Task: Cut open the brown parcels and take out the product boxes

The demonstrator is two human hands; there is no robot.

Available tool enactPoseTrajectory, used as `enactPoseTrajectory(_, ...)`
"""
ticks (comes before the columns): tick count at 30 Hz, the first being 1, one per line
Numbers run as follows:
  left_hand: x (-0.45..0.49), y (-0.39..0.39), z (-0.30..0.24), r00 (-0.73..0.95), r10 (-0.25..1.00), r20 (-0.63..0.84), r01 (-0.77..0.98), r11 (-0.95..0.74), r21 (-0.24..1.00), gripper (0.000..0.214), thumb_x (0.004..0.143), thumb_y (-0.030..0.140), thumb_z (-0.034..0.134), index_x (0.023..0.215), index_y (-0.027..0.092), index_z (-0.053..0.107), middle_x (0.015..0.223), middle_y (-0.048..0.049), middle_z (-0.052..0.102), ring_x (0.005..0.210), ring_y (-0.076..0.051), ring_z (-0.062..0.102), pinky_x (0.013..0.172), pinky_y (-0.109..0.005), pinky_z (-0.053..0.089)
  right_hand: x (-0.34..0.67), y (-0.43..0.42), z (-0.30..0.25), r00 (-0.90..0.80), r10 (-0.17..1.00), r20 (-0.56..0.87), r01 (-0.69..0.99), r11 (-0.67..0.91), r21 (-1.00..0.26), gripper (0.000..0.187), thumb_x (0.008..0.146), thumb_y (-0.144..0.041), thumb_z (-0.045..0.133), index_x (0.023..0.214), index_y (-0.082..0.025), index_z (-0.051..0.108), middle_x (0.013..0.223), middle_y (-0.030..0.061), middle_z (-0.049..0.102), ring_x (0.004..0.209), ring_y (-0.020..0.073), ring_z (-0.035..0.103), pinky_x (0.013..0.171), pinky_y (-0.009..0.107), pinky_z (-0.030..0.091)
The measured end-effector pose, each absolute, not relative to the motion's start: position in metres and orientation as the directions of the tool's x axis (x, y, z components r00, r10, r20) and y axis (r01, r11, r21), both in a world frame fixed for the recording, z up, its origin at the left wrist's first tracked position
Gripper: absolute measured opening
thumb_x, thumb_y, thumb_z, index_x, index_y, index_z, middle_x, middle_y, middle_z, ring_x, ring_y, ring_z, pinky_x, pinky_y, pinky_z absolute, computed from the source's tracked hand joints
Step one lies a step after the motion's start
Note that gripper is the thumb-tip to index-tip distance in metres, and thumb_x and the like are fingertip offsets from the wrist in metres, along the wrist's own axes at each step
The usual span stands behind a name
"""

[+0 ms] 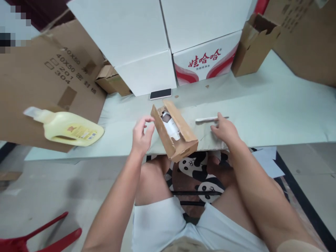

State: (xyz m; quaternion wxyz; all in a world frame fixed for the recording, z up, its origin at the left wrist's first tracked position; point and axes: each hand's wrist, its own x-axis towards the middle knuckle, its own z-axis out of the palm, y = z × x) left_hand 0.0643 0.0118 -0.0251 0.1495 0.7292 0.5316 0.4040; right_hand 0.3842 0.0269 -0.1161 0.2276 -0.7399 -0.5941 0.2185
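Note:
An opened cardboard box (186, 129) lies slantwise at the table's front edge, its long flaps raised. Inside it sits a white object (171, 127), partly hidden by the flaps; its kind is unclear. My left hand (141, 136) is just left of the box, fingers curved and apart, holding nothing. To the right, a slim tool (203, 120) with a white handle and thin dark end lies on the table. My right hand (225, 129) reaches over it, forefinger on or just above it and thumb spread away. Whether the fingertip presses on it is hard to see.
A yellow detergent bottle (76, 127) is at the left, before a large carton (34, 84). A phone (160, 94) lies by stacked white boxes (147, 73). An open-topped brown box (252, 52) stands back right. A red chair (60, 241) is on the floor at left.

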Motion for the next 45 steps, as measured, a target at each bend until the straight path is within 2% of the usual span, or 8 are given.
enactPoseTrajectory(6,0.052,0.018,-0.045,0.213,0.841,0.497,0.652,-0.501,0.570,0.040,0.089,0.056,0.055,0.117,0.028,0.062,0.138,-0.0135,0.061,0.132,-0.034,0.055,0.108,-0.053,0.048,0.365,0.008,-0.103,0.147,0.959,0.241,0.471,0.147,-0.870,0.048,0.087,-0.041,0.055,0.129,-0.018,0.060,0.114,0.0133,0.073,0.094,0.0241,0.068,0.083,0.042,0.055)
enactPoseTrajectory(11,0.061,0.052,-0.033,0.218,0.859,0.464,0.613,-0.490,0.620,0.047,0.093,0.062,0.046,0.113,0.025,0.066,0.142,-0.0145,0.058,0.141,-0.033,0.049,0.116,-0.053,0.041,0.321,-0.031,-0.075,-0.219,0.824,0.523,0.248,0.565,-0.787,0.059,0.080,-0.048,0.071,0.132,-0.024,0.057,0.129,0.0123,0.066,0.117,0.0269,0.063,0.095,0.043,0.054)
enactPoseTrajectory(18,0.064,0.019,-0.021,0.089,0.900,0.426,0.520,-0.407,0.751,0.037,0.086,0.060,0.059,0.100,0.027,0.067,0.097,-0.0070,0.070,0.092,-0.026,0.068,0.083,-0.042,0.057,0.338,-0.019,-0.064,0.358,0.922,0.151,0.273,0.052,-0.961,0.028,0.078,-0.040,0.071,0.083,-0.023,0.049,0.053,-0.0109,0.040,0.046,0.0090,0.035,0.047,0.023,0.030)
enactPoseTrajectory(22,0.069,0.002,-0.026,0.073,0.979,0.191,0.230,-0.203,0.952,0.034,0.084,0.058,0.063,0.098,0.027,0.060,0.066,0.0004,0.068,0.059,-0.020,0.064,0.061,-0.035,0.054,0.353,-0.025,-0.060,0.385,0.890,0.245,0.167,0.195,-0.967,0.040,0.077,-0.037,0.075,0.073,-0.024,0.037,0.054,-0.0108,0.043,0.047,0.0071,0.039,0.048,0.021,0.035)
enactPoseTrajectory(25,0.076,0.003,-0.035,0.080,0.973,0.217,0.195,-0.229,0.954,0.035,0.082,0.057,0.066,0.100,0.029,0.056,0.083,-0.0026,0.077,0.082,-0.024,0.073,0.078,-0.041,0.060,0.352,-0.034,-0.054,0.195,0.885,0.423,0.220,0.381,-0.898,0.024,0.082,-0.036,0.072,0.075,-0.022,0.054,0.080,0.0005,0.069,0.080,0.0161,0.067,0.073,0.030,0.054)
enactPoseTrajectory(32,0.061,0.009,-0.019,0.473,0.856,0.207,0.424,-0.427,0.799,0.044,0.087,0.062,0.049,0.080,0.029,0.077,0.147,-0.0054,0.061,0.134,-0.034,0.057,0.118,-0.053,0.043,0.355,-0.035,-0.054,-0.199,0.774,0.601,0.283,0.633,-0.721,0.050,0.100,-0.052,0.041,0.076,-0.025,0.075,0.142,0.0049,0.064,0.128,0.0288,0.059,0.112,0.051,0.044)
enactPoseTrajectory(39,0.043,0.017,0.038,0.542,0.823,0.172,0.731,-0.562,0.387,0.038,0.080,0.045,0.062,0.048,0.025,0.061,0.095,-0.0056,0.075,0.090,-0.027,0.067,0.093,-0.044,0.052,0.346,-0.038,-0.062,0.161,0.661,0.733,0.273,0.684,-0.677,0.044,0.094,-0.046,0.048,0.057,-0.022,0.051,0.111,0.0089,0.070,0.103,0.0269,0.067,0.099,0.051,0.053)
enactPoseTrajectory(45,0.110,0.015,0.074,0.712,0.611,-0.345,0.694,-0.685,0.220,0.031,0.084,0.043,0.064,0.110,0.029,0.073,0.112,-0.0020,0.074,0.099,-0.023,0.068,0.084,-0.032,0.049,0.341,-0.033,-0.068,0.148,0.608,0.780,0.272,0.734,-0.623,0.041,0.091,-0.045,0.049,0.057,-0.022,0.051,0.106,0.0089,0.067,0.103,0.0276,0.064,0.093,0.051,0.053)
